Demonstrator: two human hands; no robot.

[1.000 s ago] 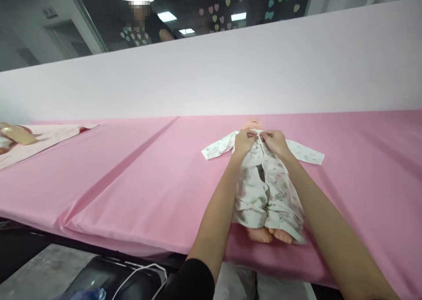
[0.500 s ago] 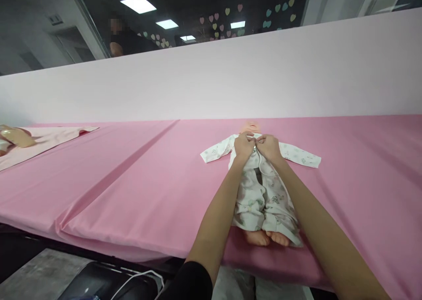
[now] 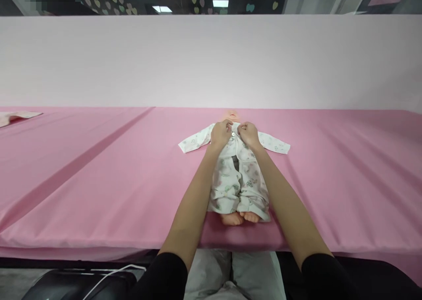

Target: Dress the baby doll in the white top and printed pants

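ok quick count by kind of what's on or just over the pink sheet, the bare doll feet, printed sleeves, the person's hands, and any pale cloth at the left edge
Bare doll feet: 2
Printed sleeves: 2
Hands: 2 (left hand, right hand)
Pale cloth: 1
Total: 7

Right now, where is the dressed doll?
In the head view, the dressed doll lies on the pink sheet, just right of centre, its feet toward the near edge and its collar between the left hand and the right hand.
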